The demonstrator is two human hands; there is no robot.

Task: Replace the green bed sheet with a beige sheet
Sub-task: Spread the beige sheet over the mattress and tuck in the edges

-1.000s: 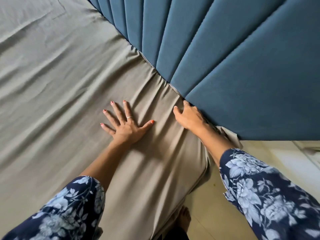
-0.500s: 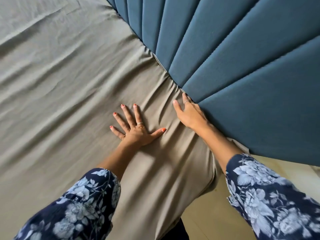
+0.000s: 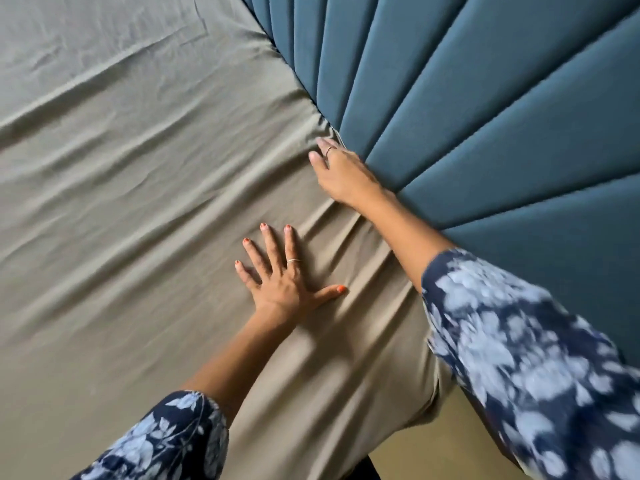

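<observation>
A beige sheet [image 3: 138, 220] covers the mattress, creased with long folds that run toward the bed's corner. My left hand [image 3: 282, 277] lies flat on it with fingers spread, pressing the cloth down. Further up, my right hand [image 3: 341, 173] rests at the seam where the sheet meets the headboard, its fingers straight and pushing the sheet's edge into the gap; the fingertips on the far side are partly hidden. No green sheet is in view.
A blue padded headboard [image 3: 485, 116] with vertical channels fills the upper right. The sheet hangs over the mattress corner [image 3: 408, 403] at the lower middle, with a strip of pale floor [image 3: 433, 455] beside it.
My right hand has slid further along the headboard seam, away from the bed's corner. My left hand stays flat on the sheet. The camera has shifted, and the floor is mostly out of view.
</observation>
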